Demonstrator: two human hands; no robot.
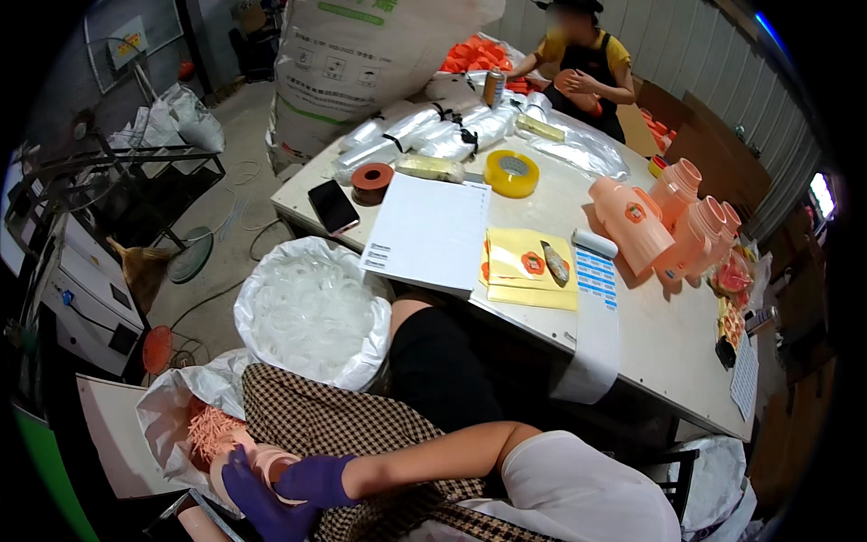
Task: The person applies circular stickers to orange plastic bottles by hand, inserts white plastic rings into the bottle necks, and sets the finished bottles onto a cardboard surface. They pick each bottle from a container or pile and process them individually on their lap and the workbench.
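Both my hands wear purple gloves and are low at the left, close together over a peach plastic part with a round rim (271, 459). My right hand (314, 481) reaches across from the right, its fingers closed at the rim. My left hand (257, 501) is wrapped along the part's side, with one finger reaching up it; its wrist is out of sight. Just beyond them, a white sack (167, 425) holds many thin peach plastic pieces (214, 432). A brown checked cloth (325, 415) covers my lap beside the hands.
A white sack of clear plastic pieces (312, 312) stands by my knee. On the table (668, 352) lie yellow sheets (519, 289), a sticker roll (596, 280), tape (511, 173), a phone (333, 207) and several peach jugs (632, 221). A person (591, 77) sits at the far side.
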